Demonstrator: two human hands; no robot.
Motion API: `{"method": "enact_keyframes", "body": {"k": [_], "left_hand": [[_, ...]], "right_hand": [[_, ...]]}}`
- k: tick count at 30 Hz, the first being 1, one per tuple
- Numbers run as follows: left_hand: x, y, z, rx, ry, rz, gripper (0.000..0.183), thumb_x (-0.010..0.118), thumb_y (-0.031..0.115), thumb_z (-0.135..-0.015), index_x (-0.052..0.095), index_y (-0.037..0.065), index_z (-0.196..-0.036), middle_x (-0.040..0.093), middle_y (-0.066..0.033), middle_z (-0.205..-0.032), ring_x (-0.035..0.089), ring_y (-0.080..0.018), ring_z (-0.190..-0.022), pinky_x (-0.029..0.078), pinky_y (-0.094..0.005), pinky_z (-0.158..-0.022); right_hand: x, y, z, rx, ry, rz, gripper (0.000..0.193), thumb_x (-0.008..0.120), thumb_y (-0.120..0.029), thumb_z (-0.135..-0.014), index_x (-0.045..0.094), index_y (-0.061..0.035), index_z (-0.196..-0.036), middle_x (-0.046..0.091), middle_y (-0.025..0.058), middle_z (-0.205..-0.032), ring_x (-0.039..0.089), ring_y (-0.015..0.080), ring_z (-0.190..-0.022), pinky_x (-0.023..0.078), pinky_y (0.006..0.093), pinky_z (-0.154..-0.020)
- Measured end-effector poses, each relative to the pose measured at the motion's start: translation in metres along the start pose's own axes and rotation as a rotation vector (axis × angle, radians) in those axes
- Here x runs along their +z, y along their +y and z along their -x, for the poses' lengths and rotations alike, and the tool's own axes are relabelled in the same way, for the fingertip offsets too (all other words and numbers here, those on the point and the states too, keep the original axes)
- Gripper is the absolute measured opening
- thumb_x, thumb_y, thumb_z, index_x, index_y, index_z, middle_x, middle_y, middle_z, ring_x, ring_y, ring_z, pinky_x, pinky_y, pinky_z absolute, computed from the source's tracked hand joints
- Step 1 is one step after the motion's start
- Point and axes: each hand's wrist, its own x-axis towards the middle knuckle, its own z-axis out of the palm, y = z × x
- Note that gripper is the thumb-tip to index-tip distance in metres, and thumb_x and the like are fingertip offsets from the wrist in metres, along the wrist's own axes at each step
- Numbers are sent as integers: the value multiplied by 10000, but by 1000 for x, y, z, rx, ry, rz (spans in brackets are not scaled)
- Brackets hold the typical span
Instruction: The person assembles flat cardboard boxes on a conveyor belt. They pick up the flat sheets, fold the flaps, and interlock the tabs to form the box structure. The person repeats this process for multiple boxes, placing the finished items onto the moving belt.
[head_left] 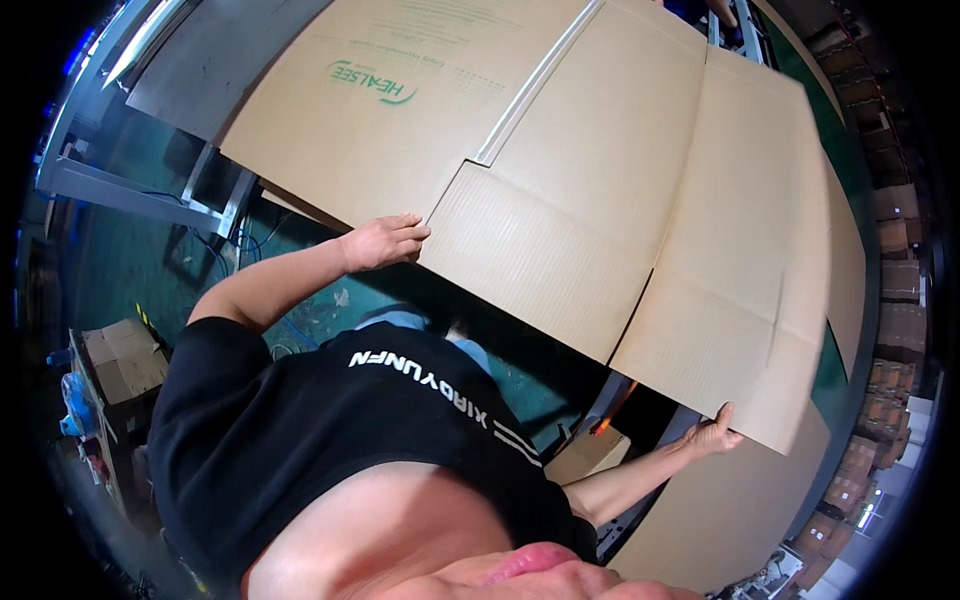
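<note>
A large flat brown cardboard sheet (570, 230) spreads in front of me, with fold lines, slots and green print on its far left panel. My left hand (385, 243) grips its near edge beside a slot, fingers together over the board. At the near right corner, my right hand (713, 432) pinches the end flap (720, 340), thumb on top and the other fingers hidden underneath. The right panel is slightly bent along its crease. A pale strip (540, 85) runs along a seam between two panels.
More cardboard (730, 500) lies below the sheet at right. A metal frame (130, 190) stands at left, above a green floor (330, 300). An opened carton (125, 360) sits on a bench at far left. Stacked cartons (880, 400) line the right side. Part of another person shows at the top.
</note>
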Motion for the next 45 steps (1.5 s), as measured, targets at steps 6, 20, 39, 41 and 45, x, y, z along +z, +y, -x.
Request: {"method": "enact_keyframes", "body": {"k": [6, 20, 39, 41, 45], "left_hand": [[-4, 0, -5, -21, 9, 66, 216, 646, 194, -815, 587, 73, -984, 569, -109, -1242, 525, -328, -1184, 434, -414, -1014], [-1, -8, -22, -257, 248, 223, 256, 650, 231, -771, 603, 71, -965, 631, -81, -1032, 618, -272, -1002, 507, -378, -841], [17, 25, -5, -102, 272, 581, 157, 652, 108, -740, 563, 43, -853, 561, -118, -985, 573, -284, -989, 477, -373, -862], [25, 19, -7, -105, 277, 610, 135, 650, 75, -743, 563, 41, -840, 558, -126, -985, 587, -289, -946, 506, -385, -810], [28, 18, -8, -178, 289, 549, 178, 673, 92, -719, 571, 36, -854, 569, -120, -991, 593, -289, -959, 509, -384, -820]], "right_hand": [[144, -152, 117, -500, -555, 58, 405, 599, 78, -747, 569, 70, -1151, 622, 161, -1086, 614, 227, -944, 499, 340, -862], [271, -30, 307, -845, -1270, 457, 448, 548, 94, -744, 586, -15, -1178, 526, 226, -1288, 491, 397, -1219, 369, 498, -1057], [266, 31, 302, -957, -1417, 461, 305, 593, -40, -774, 623, -26, -1077, 582, 219, -1186, 564, 383, -1123, 416, 503, -1015], [270, 32, 296, -972, -1438, 459, 302, 598, -52, -776, 614, -30, -1077, 581, 213, -1180, 562, 379, -1124, 419, 505, -1010], [279, 23, 286, -885, -1610, 463, 393, 630, -27, -731, 565, -42, -1118, 521, 204, -1249, 471, 401, -1219, 355, 533, -1048]]}}
